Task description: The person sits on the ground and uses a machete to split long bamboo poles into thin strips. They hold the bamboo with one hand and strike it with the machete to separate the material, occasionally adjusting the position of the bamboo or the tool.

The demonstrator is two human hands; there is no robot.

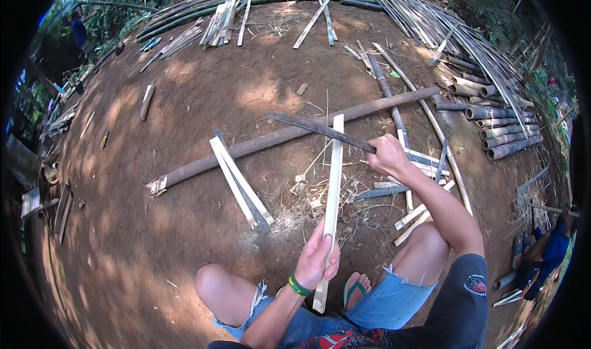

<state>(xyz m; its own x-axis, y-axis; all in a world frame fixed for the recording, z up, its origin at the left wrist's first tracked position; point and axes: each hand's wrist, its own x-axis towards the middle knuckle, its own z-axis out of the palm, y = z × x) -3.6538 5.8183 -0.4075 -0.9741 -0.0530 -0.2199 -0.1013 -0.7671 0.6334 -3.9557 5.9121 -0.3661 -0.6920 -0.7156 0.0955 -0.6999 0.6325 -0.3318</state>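
Note:
My left hand (318,258) is wrapped round the lower part of a pale split bamboo strip (334,189), which points away from me. The strip's far end reaches a long brown bamboo pole (258,142) lying across the ground. In my right hand (389,157) is the handle of a long dark-bladed machete (314,126). Its blade points left and crosses the strip near the far end; whether it cuts into the wood I cannot tell. Left of the strip, several split bamboo strips (237,179) lean on the pole.
Loose strips (412,216) and curled shavings (317,195) lie near my right knee. Thick bamboo sections (508,133) are stacked at the right. Long poles (265,1) line the far edge. One person (545,250) is at the right edge, another (80,32) at the far left.

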